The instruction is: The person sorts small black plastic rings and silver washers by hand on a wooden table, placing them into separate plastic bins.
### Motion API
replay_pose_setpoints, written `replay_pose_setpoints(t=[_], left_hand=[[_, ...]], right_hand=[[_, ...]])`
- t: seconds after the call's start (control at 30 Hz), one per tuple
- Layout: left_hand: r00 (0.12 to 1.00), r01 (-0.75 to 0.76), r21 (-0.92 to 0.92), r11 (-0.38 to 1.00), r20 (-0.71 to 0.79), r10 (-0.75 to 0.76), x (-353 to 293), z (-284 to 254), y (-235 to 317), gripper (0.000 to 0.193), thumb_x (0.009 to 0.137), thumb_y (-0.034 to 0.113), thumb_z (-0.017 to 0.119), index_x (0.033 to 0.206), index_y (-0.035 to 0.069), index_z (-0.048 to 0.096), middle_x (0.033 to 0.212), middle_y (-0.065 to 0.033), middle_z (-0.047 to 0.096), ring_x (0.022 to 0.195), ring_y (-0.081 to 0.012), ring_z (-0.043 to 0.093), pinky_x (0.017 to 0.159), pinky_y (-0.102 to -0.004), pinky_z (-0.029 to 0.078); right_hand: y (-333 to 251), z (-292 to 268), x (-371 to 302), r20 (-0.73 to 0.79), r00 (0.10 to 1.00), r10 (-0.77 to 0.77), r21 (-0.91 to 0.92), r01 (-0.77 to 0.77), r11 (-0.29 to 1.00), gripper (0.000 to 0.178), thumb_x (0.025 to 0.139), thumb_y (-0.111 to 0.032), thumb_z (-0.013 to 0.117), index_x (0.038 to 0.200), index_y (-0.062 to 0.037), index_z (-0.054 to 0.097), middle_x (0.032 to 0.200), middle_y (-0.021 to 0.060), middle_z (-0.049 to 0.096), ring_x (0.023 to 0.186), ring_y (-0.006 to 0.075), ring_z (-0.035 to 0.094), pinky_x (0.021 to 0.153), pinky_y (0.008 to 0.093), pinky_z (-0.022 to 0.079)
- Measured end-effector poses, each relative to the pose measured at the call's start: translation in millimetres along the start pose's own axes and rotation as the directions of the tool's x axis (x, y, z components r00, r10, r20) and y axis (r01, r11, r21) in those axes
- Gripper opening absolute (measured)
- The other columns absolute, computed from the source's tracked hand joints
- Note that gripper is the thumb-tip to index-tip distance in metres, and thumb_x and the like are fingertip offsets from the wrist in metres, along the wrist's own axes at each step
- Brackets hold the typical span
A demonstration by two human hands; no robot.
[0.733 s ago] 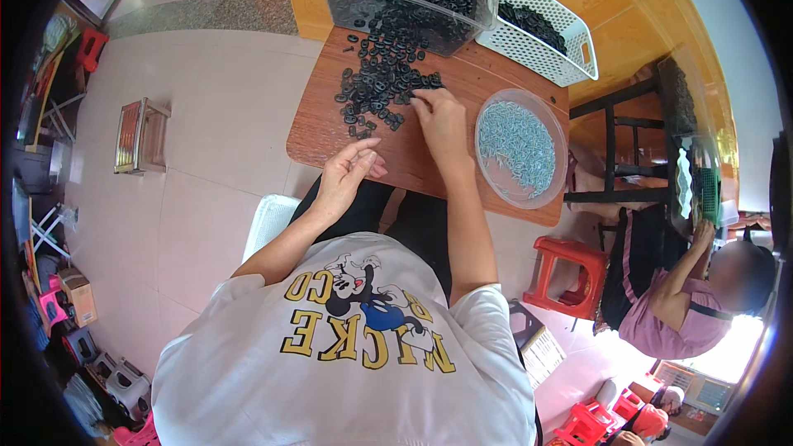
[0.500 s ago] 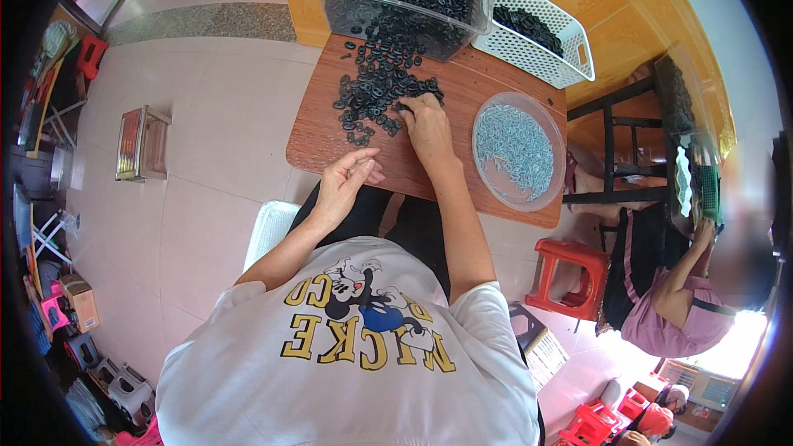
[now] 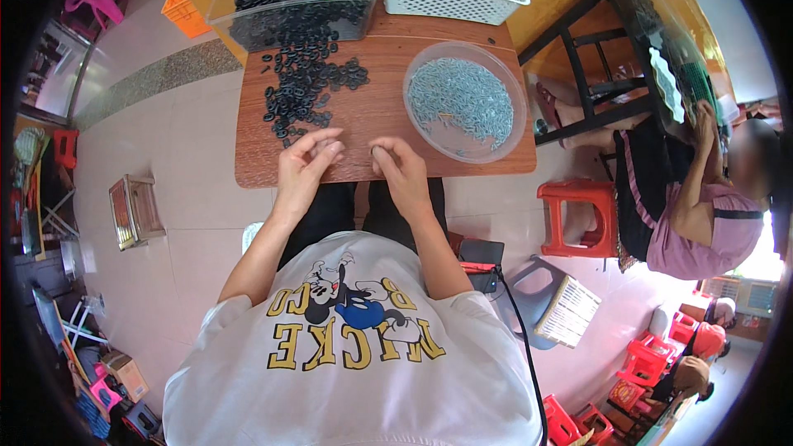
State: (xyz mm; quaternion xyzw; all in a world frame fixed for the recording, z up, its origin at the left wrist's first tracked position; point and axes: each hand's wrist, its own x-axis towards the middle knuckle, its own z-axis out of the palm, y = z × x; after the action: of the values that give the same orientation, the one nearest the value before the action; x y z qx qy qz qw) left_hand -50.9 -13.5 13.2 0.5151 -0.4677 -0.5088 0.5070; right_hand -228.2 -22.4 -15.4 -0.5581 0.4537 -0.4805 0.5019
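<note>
My left hand [image 3: 302, 172] is just above the near edge of the brown wooden table [image 3: 372, 120], its fingers curled and the thumb close to them; whatever it may hold is too small to tell. Beside it, my right hand [image 3: 403, 177] pinches a small black oval piece between thumb and forefinger. A loose pile of black oval pieces with holes [image 3: 299, 91] spreads beyond my left hand. Right of my right hand stands a round clear tub [image 3: 520, 120] full of small silvery-blue screws [image 3: 462, 99].
At the table's far side, a clear plastic bin [image 3: 355, 21] heaped with black pieces stands beside a white perforated basket [image 3: 454, 7]. A red stool [image 3: 578, 190] is at the right, near a seated person [image 3: 686, 206]. A small stool [image 3: 136, 211] stands left on the tiled floor.
My right hand has come back from the black pile toward my left hand, now with a black piece in its fingers. The view has shifted, so the table sits further left.
</note>
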Motion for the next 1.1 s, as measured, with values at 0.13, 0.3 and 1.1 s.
replay_pose_setpoints(t=[0.13,0.3,1.1], left_hand=[[0.957,-0.248,0.304,0.920,0.222,0.185,26.7,47.9,30.7,0.017,0.082,0.007,0.064,0.097,0.000,0.066,0.085,-0.0073,0.063,0.080,-0.0134,0.060,0.070,-0.0240,0.046],[0.852,-0.411,0.447,0.794,0.499,0.160,56.8,117.1,29.6,0.014,0.080,0.004,0.063,0.092,-0.002,0.066,0.088,-0.0136,0.064,0.078,-0.0222,0.062,0.071,-0.0293,0.049],[0.803,-0.563,0.615,0.552,0.564,0.190,92.1,189.1,-21.7,0.012,0.077,-0.002,0.061,0.087,-0.005,0.066,0.089,-0.0206,0.063,0.083,-0.0337,0.064,0.072,-0.0382,0.051]], right_hand=[[18.1,-14.8,-42.4,0.051,0.956,0.289,0.639,-0.254,0.726,0.012,0.092,-0.011,0.054,0.100,-0.0034,0.059,0.078,0.0033,0.062,0.064,0.0093,0.054,0.059,0.0216,0.043],[62.0,-26.3,-74.6,0.085,0.925,0.370,0.625,-0.339,0.703,0.015,0.092,-0.010,0.053,0.102,-0.0009,0.058,0.082,0.0076,0.061,0.067,0.0113,0.055,0.061,0.0220,0.044],[71.8,-43.0,-72.5,0.156,0.943,0.295,0.589,-0.328,0.739,0.017,0.088,-0.004,0.058,0.104,0.0012,0.060,0.088,0.0078,0.064,0.073,0.0096,0.057,0.068,0.0215,0.048]])
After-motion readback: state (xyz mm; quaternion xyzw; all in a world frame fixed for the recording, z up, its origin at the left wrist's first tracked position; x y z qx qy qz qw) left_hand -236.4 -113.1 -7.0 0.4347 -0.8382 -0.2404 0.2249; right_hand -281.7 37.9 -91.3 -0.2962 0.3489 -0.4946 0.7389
